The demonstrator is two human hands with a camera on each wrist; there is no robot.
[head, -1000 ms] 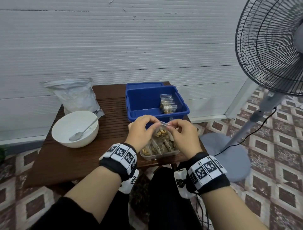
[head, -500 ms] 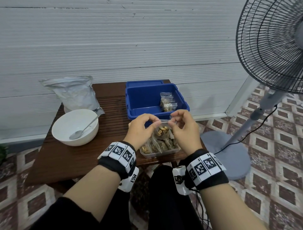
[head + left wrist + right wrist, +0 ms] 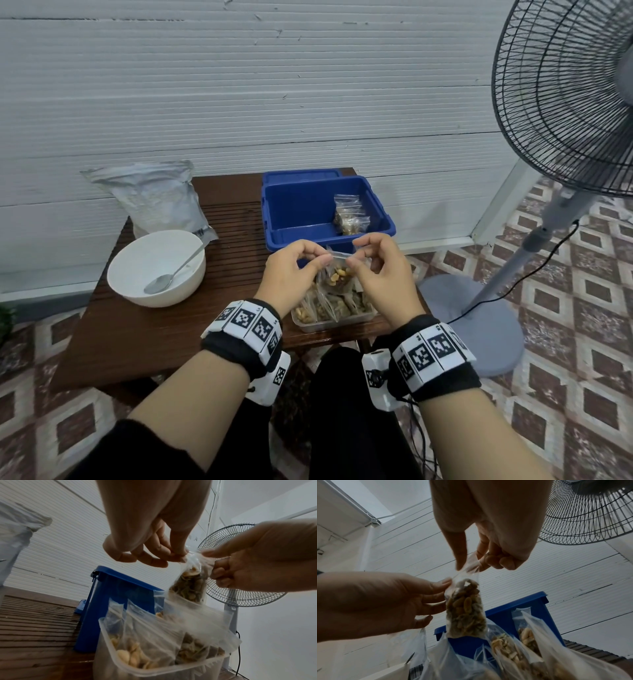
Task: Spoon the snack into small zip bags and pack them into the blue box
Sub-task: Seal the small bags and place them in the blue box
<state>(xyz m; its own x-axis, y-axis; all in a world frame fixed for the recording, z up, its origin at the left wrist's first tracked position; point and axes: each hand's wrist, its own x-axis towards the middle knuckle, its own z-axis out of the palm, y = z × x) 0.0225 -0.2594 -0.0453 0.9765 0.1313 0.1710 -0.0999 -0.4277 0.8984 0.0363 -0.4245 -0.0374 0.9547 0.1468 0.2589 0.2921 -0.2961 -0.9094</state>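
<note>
Both hands hold one small clear zip bag (image 3: pixel 337 277) of brown and yellow snack above a clear plastic tub (image 3: pixel 334 322). My left hand (image 3: pixel 297 263) pinches the bag's top edge at its left end, and my right hand (image 3: pixel 371 262) pinches the right end. The bag (image 3: pixel 190 582) hangs upright under the fingers and shows again in the right wrist view, the zip bag (image 3: pixel 465 609). Behind the hands stands the blue box (image 3: pixel 301 209), with several filled bags (image 3: pixel 349 216) at its right side. The tub holds several more filled bags (image 3: pixel 154 642).
A white bowl (image 3: pixel 137 274) with a metal spoon (image 3: pixel 171 274) sits at the left of the brown slatted table (image 3: pixel 219 308). A large grey pouch (image 3: pixel 154 198) stands behind the bowl. A standing fan (image 3: pixel 561 137) rises at the right, its base on the tiled floor.
Both hands have lifted the zip bag slightly and moved a little apart along its top edge. Nothing else has moved.
</note>
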